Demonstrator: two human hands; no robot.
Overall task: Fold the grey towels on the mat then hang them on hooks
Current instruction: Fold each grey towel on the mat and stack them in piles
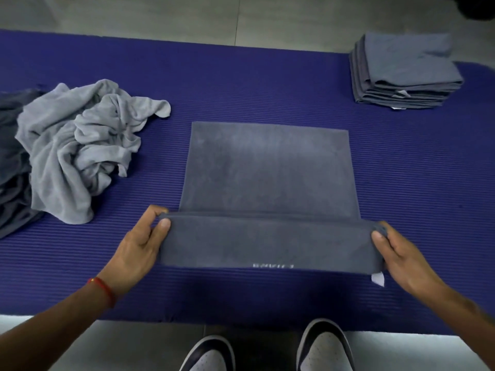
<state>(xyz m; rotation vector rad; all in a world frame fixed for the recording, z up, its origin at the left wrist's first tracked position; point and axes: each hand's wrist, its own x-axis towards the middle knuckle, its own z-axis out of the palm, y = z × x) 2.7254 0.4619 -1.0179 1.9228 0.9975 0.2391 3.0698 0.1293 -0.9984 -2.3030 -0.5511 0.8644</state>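
At the mat's centre, you are pinching the towel's near corners, left hand at 9 o'clock, right hand at 3. Soft, light and limp, it is likely needing both corners gripped.

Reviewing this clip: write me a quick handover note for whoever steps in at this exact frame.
Left hand and right hand each pinch a near corner of the dark grey towel, lifting its near edge into a first fold; the rest lies flat on the purple mat.
Done: folded stack at far right of the mat.
Left: finish this fold; fold the crumpled pile at left; hang everything. No hooks in view.
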